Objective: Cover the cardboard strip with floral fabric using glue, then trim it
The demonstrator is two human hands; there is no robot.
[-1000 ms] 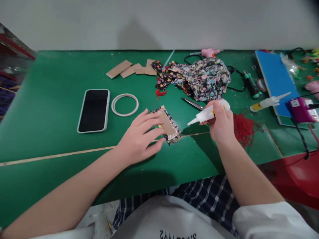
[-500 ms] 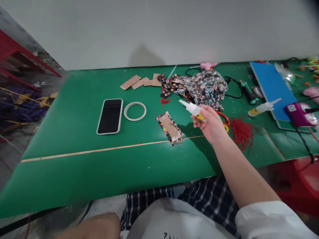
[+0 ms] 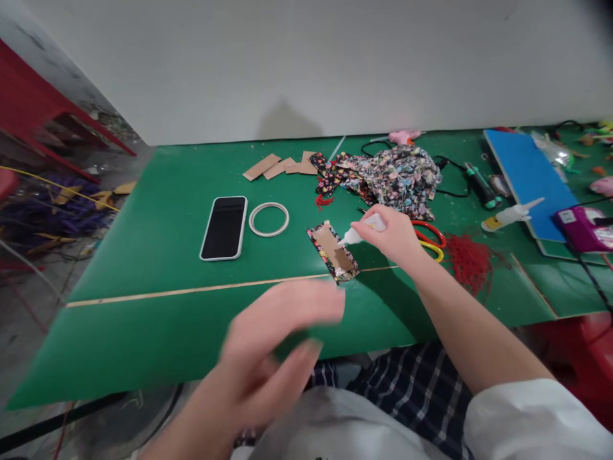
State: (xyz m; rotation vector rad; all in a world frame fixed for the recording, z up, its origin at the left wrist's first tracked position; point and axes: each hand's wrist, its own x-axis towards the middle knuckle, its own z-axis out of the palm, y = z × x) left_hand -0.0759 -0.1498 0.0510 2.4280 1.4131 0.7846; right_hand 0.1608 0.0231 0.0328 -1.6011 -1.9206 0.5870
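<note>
Blurring badly in the foreground: the left hand (image 3: 272, 338), hovering near the front edge of the green surface (image 3: 143, 255), in front of the fabric-wrapped card (image 3: 334, 251) and apart from it; fingers (image 3: 311, 306) showing loosely spread and holding nothing, their tips too smeared to read closely. Being cut off at the right border: a purple device (image 3: 582, 227) and several small coloured bits, too small to name. Partly hiding under the right hand (image 3: 390, 233): scissors (image 3: 428, 239) with red and yellow handle loops, just right of the card. No containers showing apart from glue bottles. Gripping the glue bottle (image 3: 364, 229) in the right hand, fingers curling closed around its body, nozzle pointing down-left and touching or all but touching the bare cardboard face of the card; contact too fine to confirm. Lying flat near the middle of the surface, the card with its floral edging folded around the brown centre. Resting left of the card: a tape ring (image 3: 269, 219), and further left a phone (image 3: 224, 227), screen dark. Sitting behind the card: cardboard strips (image 3: 280, 167) and a heap of floral fabric (image 3: 393, 176). Lying right of the card: a tangle of red thread (image 3: 467, 259), a second glue bottle (image 3: 510, 214) and a blue board (image 3: 527, 172).
</note>
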